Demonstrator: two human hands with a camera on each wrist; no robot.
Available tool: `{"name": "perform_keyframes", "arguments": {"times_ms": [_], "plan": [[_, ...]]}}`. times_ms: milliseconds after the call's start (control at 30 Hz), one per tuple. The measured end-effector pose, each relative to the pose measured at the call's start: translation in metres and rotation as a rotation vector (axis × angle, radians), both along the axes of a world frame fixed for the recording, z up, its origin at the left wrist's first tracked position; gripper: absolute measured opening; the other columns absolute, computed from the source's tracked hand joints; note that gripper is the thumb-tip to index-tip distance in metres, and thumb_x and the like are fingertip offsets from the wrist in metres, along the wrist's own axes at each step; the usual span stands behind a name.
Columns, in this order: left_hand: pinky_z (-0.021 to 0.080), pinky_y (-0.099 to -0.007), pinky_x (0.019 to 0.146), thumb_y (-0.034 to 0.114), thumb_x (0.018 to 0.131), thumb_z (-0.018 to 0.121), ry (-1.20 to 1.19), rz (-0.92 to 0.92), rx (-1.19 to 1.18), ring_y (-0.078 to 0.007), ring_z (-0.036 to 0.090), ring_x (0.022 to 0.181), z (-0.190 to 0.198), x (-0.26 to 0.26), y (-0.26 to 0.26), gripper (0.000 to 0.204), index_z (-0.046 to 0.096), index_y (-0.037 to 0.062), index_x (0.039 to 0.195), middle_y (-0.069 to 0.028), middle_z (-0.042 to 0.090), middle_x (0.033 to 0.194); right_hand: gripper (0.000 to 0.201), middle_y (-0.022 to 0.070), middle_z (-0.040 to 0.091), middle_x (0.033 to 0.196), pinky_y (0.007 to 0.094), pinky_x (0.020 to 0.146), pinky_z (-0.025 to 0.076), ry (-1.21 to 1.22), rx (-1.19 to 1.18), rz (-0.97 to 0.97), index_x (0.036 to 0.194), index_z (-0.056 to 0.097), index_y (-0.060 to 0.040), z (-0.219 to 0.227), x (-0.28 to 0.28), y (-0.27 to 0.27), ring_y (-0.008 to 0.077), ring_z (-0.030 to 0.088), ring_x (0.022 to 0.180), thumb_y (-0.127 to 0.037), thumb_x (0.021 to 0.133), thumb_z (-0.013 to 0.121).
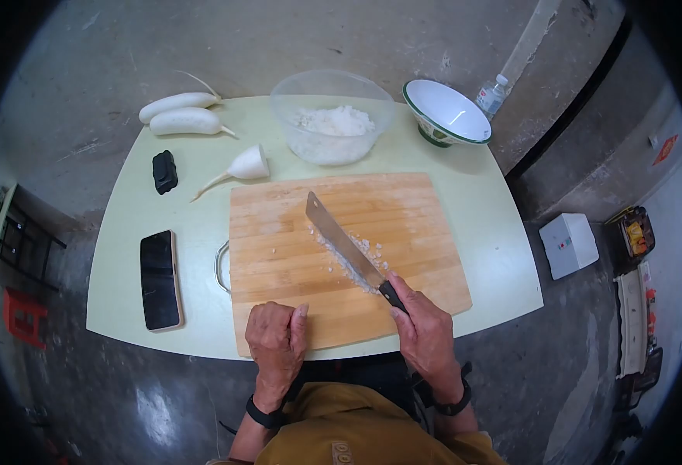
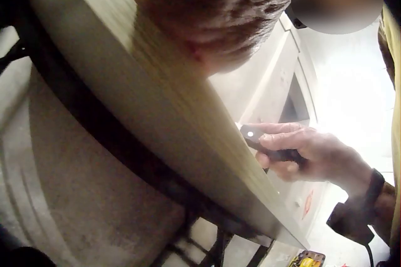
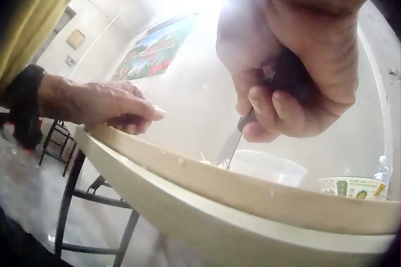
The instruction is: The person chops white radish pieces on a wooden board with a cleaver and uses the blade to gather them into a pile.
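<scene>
My right hand (image 1: 426,329) grips the black handle of a kitchen knife (image 1: 346,246). Its broad blade slants to the upper left over the wooden cutting board (image 1: 279,256). Finely chopped white bits (image 1: 368,252) lie along both sides of the blade. At the board's front left corner rests my left hand (image 1: 277,337), fingers curled under and thumb straighter, with nothing seen in it. The right wrist view shows my right fingers (image 3: 282,107) wrapped round the handle and the blade pointing down toward the board.
Behind the board stands a clear plastic bowl (image 1: 332,143) of chopped white pieces. A white-and-green bowl (image 1: 449,116) and a bottle (image 1: 492,94) are at the back right. Leftward lie a cut white radish (image 1: 248,164), two whole radishes (image 1: 186,121), a black object (image 1: 165,171) and a phone (image 1: 160,280).
</scene>
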State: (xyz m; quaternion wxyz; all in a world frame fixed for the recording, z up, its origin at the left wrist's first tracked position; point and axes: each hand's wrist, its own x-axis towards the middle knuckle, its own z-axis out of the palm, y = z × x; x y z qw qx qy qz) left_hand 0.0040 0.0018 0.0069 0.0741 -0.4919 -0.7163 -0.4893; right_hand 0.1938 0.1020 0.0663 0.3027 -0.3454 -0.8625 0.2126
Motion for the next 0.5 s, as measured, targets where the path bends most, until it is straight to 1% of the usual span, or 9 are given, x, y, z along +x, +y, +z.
{"name": "perform_keyframes", "arguments": {"times_ms": [200,300,367,400,467,500], "plan": [[0.041,-0.0422,0.061,0.007,0.085,0.072,0.003,0.002,-0.007,-0.0321,0.051,0.066,-0.0006,0.0007,-0.0001,0.020,0.056,0.0034,0.074,-0.0115,0.051,0.068,0.059,0.0155,0.061,0.083,0.0414,0.062,0.050,0.028,-0.022,-0.002,0.141,0.053,-0.0097,0.0018,0.0003,-0.0009,0.0341,0.060,0.069,0.002,0.084,0.064],[0.041,-0.0424,0.061,0.007,0.085,0.072,0.010,0.003,-0.007,-0.0323,0.051,0.065,-0.0025,-0.0013,-0.0003,0.020,0.056,0.0034,0.074,-0.0117,0.051,0.068,0.059,0.0158,0.063,0.087,0.0409,0.064,0.050,-0.034,-0.039,-0.013,0.141,0.053,-0.0103,0.0035,0.0005,0.0001,0.0338,0.062,0.072,0.003,0.084,0.064],[0.041,-0.0425,0.061,0.007,0.085,0.072,0.012,0.000,0.015,-0.0327,0.050,0.065,-0.0022,-0.0005,0.0007,0.020,0.056,0.0032,0.073,-0.0121,0.050,0.068,0.058,0.0160,0.065,0.092,0.0401,0.066,0.051,0.103,-0.005,-0.015,0.140,0.054,-0.0103,0.0033,-0.0014,-0.0004,0.0334,0.063,0.075,0.003,0.085,0.064],[0.041,-0.0425,0.061,0.007,0.085,0.072,0.008,-0.002,0.014,-0.0327,0.050,0.065,-0.0014,0.0009,0.0003,0.020,0.056,0.0032,0.073,-0.0121,0.050,0.068,0.058,0.0160,0.065,0.092,0.0401,0.066,0.051,0.099,-0.006,-0.017,0.140,0.054,-0.0103,0.0034,0.0000,-0.0001,0.0334,0.063,0.075,0.003,0.085,0.064],[0.040,-0.0424,0.061,0.007,0.085,0.072,-0.012,0.000,-0.017,-0.0328,0.050,0.066,0.0013,0.0006,-0.0007,0.021,0.055,0.0031,0.073,-0.0124,0.050,0.068,0.058,0.0177,0.065,0.094,0.0396,0.067,0.052,0.000,-0.049,-0.045,0.141,0.053,-0.0089,0.0027,0.0008,0.0008,0.0341,0.064,0.077,0.004,0.085,0.064],[0.040,-0.0424,0.061,0.007,0.085,0.072,-0.011,0.003,-0.013,-0.0328,0.050,0.066,0.0012,-0.0001,0.0012,0.021,0.055,0.0031,0.073,-0.0124,0.050,0.068,0.058,0.0177,0.065,0.094,0.0396,0.067,0.052,0.001,-0.044,-0.042,0.141,0.053,-0.0089,0.0022,0.0007,0.0029,0.0341,0.064,0.077,0.004,0.085,0.064]]}}
